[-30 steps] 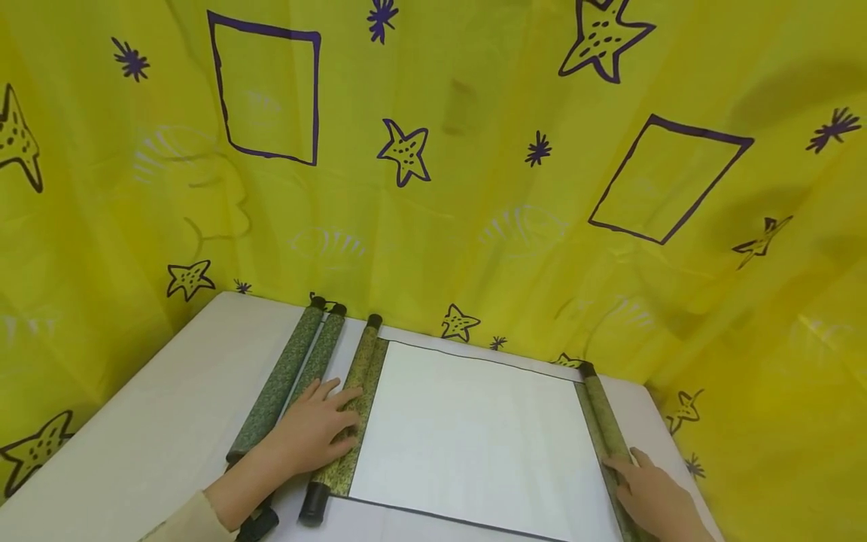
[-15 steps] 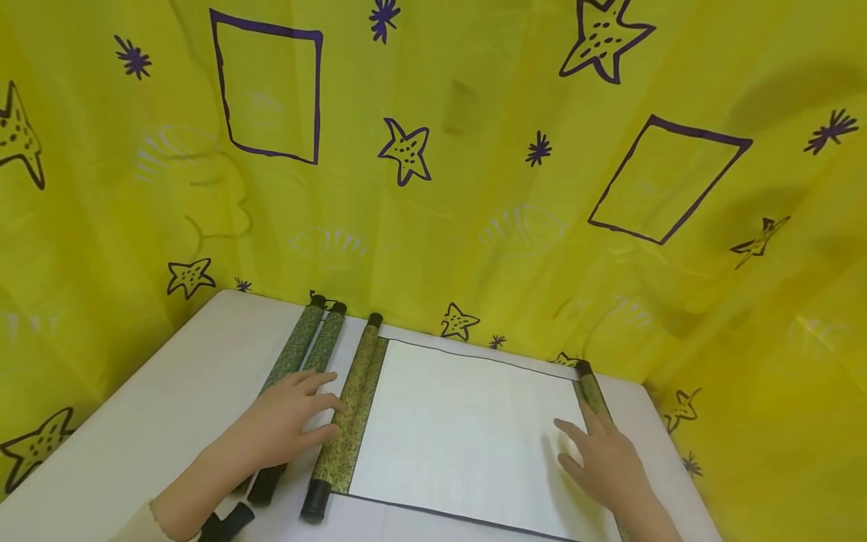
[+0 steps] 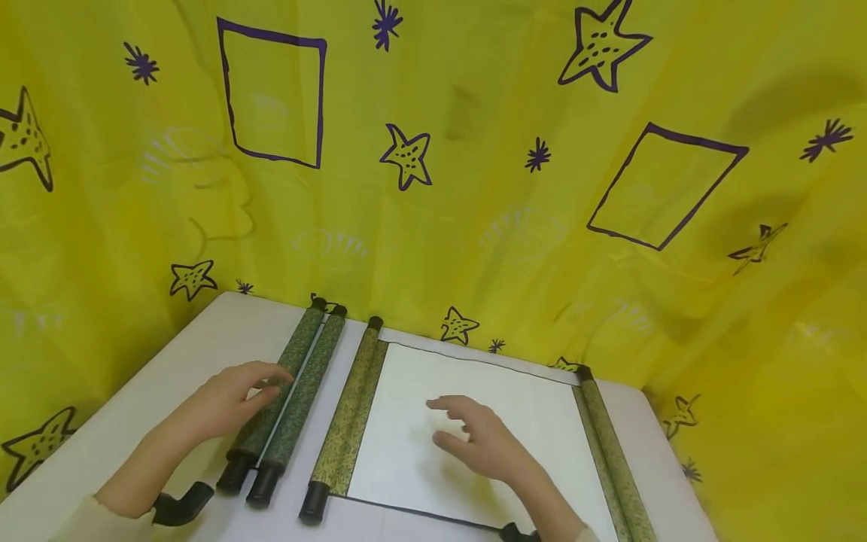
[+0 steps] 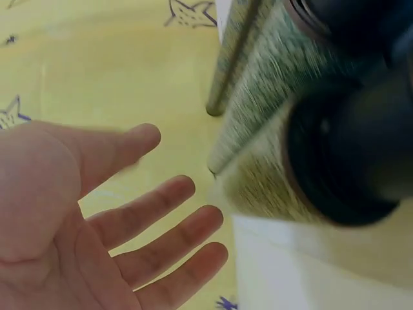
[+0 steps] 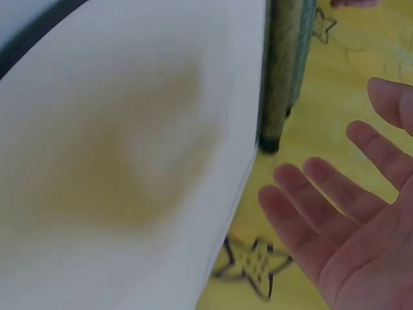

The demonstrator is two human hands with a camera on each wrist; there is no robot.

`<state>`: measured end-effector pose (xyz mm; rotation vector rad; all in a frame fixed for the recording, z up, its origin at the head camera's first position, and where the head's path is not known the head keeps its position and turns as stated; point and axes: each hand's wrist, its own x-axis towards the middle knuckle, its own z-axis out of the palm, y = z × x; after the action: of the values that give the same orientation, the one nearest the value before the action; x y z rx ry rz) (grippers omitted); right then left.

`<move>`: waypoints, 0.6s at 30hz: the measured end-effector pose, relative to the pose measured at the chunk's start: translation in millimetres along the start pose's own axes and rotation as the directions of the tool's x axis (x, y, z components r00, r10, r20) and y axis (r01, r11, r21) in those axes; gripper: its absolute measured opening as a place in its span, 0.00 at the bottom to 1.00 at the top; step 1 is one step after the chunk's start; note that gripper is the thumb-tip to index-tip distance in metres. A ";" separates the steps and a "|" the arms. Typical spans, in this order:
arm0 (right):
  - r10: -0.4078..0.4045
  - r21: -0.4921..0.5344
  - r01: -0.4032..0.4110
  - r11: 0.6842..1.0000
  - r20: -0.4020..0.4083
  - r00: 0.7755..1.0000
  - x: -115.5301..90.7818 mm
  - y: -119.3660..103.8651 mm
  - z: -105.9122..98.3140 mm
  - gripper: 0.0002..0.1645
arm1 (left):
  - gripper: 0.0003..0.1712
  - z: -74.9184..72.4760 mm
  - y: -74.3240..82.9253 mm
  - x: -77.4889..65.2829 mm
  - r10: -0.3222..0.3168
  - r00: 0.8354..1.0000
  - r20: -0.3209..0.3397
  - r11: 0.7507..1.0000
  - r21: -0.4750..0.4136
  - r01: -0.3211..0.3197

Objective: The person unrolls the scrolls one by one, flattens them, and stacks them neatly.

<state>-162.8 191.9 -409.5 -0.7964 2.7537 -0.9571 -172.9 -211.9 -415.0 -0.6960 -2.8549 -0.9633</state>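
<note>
An unrolled scroll lies flat, its white sheet between a mottled yellow-green left roller and a similar right roller. To its left, two dark green rollers with black end caps lie side by side. Over these green rollers my left hand hovers, fingers loosely bent and holding nothing; the left wrist view shows its fingers spread apart from them. My right hand is above the white sheet, casting a shadow on it. In the right wrist view its fingers are relaxed with nothing held.
A white table bears the scrolls. Behind and beside it hangs a yellow curtain with purple stars and rectangles. Black wrist mounts show at my forearms.
My left hand has left the scroll's left roller and moved left over the green rollers. My right hand has lifted off the right roller and moved left above the sheet.
</note>
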 end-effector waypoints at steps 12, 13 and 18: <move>-0.048 0.582 -0.046 0.812 0.145 0.988 84.7 -50.6 69.8 0.22 | 0.18 2.4 -33.1 1.1 0.023 1.000 -0.022 0.997 -0.073 -0.024; -0.036 0.608 -0.073 0.791 0.166 0.985 89.2 -55.2 75.0 0.22 | 0.18 2.2 -35.6 2.0 0.022 1.000 -0.002 0.996 -0.091 -0.022; 0.026 0.632 -0.203 0.748 0.278 0.960 107.4 -72.7 95.0 0.25 | 0.26 2.2 -43.2 9.3 -0.007 0.989 0.150 0.979 -0.201 0.037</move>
<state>-196.4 36.7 -434.5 -0.5535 1.9832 -1.5375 -199.7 -237.4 -439.4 -0.7852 -2.9227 -1.2725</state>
